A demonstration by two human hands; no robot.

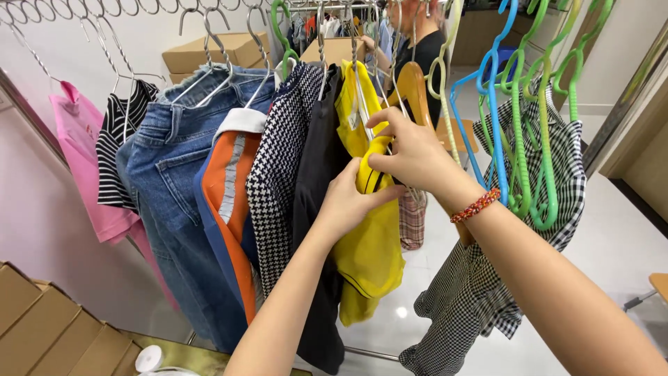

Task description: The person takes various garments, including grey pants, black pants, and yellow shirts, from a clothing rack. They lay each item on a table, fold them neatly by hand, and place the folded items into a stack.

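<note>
Both hands work at a bright yellow soft-fabric garment with dark trim point(369, 244) that hangs from a thin metal wire hanger point(358, 83) near the middle of the clothes rail. The left hand point(346, 202) is closed around a fold of the yellow cloth at about its 3 o'clock edge, fingers curled narrow. The right hand point(410, 150), wearing a red beaded bracelet point(475, 206) at the wrist, pinches the same gathered fold from 1 o'clock, thumb and fingertips pressed together on the fabric.

The garment looks light and limp; it drapes and bunches freely, so it would likely slip off the wire if tugged low down. The firmest hold seems to be up by the shoulder seam or collar, close to the hanger.

At 9 o'clock from the yellow garment hangs a black garment point(316, 209), touching it, then a black-and-white houndstooth top point(278, 181), an orange-and-blue jacket point(226, 209) and blue denim jeans point(174, 174). At 3 o'clock, a black-and-white checked shirt point(480, 292) hangs under green and blue plastic hangers point(529, 104).
</note>
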